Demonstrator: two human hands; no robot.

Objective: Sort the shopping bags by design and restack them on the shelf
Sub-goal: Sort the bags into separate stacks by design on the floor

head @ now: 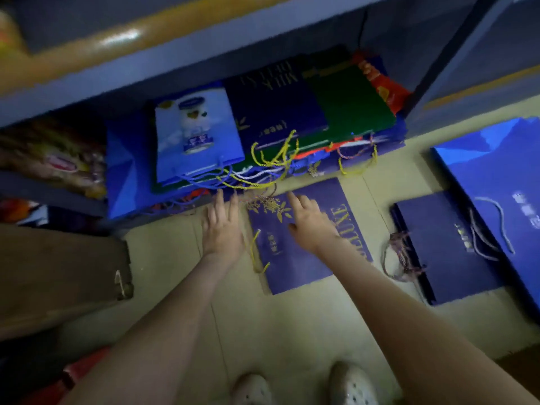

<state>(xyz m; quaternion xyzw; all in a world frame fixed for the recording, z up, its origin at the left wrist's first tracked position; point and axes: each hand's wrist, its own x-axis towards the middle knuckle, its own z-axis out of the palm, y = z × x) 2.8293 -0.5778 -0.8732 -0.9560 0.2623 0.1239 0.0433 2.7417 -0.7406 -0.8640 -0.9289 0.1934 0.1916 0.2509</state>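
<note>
White clogs (353,384) on floor (292,331); brown box (58,273) left.

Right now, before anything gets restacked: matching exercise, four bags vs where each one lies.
Bags:
1. light blue bag with the can picture
2. green bag
3. navy bag with gold leaves
4. large bright blue bag

Places:
A. on the floor, at the far right of the view
B. on the floor, partly beneath the right hand as seen from the head camera
C. on the shelf, top of the pile, left end
D. on the shelf, in the pile, right part

Pairs: 1-C, 2-D, 3-B, 4-A
</note>
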